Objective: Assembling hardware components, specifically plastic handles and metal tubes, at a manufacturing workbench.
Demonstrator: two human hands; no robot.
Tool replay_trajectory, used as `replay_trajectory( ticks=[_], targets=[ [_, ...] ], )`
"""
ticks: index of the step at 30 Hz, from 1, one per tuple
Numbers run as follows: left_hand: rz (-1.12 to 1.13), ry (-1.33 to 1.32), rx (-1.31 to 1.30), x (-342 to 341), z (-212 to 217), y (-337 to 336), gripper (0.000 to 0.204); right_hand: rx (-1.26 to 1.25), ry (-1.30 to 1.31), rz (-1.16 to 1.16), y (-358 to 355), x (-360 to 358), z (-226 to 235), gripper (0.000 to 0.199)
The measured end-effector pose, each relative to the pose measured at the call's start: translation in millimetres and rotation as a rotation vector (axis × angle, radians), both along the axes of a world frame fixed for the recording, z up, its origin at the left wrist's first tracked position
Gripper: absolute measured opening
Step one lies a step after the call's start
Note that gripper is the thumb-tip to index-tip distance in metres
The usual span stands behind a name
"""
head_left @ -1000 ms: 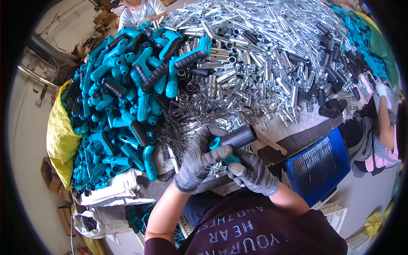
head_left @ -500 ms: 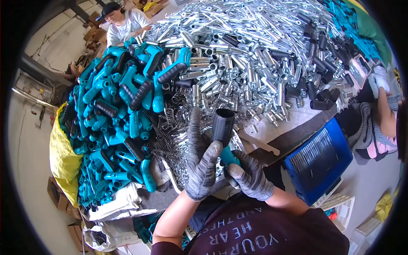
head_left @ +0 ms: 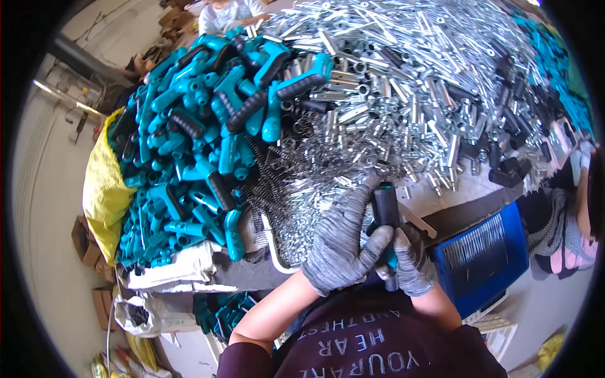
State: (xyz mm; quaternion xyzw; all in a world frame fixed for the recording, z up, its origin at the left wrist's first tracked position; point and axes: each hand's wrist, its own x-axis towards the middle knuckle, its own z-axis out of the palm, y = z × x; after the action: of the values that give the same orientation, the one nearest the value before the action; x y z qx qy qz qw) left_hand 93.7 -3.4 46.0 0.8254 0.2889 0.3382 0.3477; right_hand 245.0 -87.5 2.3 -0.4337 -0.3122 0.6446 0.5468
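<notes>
Two hands together on one handle (head_left: 386,211), black and teal, with the metal pile (head_left: 403,113) at 12 o'clock. Your right hand (head_left: 413,261) is clamped round its lower end; your left hand (head_left: 343,246) lays its thumb against it, though whether those fingers grip behind can't be told. Likely trouble: a drop near the desk (head_left: 476,211) edge, should the right slacken. Pale strip (head_left: 421,222) juts out at 3, close by; a sideways swing could catch you. Teal pile (head_left: 201,170) at 10, loosely heaped: a bump might slide it. Best room: bare sheet (head_left: 457,195) at 2. Blue tray (head_left: 520,242) at 4 crowds low moves.
</notes>
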Motion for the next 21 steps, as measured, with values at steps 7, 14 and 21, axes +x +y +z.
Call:
replay_trajectory(
  ticks=[7, 14, 21],
  targets=[
    [0.061, 0.441, 0.254, -42, 19, 10, 0.042, 0.203, -0.415, -0.045, 29, -8, -15, 0.069],
    [0.441, 0.936, 0.807, -126, 8, 135, 0.026, 0.008, -0.148, 0.021, 27, -20, -8, 0.067],
    [0.243, 0.929, 0.686, -142, 16, 149, 0.018, -0.049, -0.161, 0.083, 23, -30, 0, 0.066]
  ],
)
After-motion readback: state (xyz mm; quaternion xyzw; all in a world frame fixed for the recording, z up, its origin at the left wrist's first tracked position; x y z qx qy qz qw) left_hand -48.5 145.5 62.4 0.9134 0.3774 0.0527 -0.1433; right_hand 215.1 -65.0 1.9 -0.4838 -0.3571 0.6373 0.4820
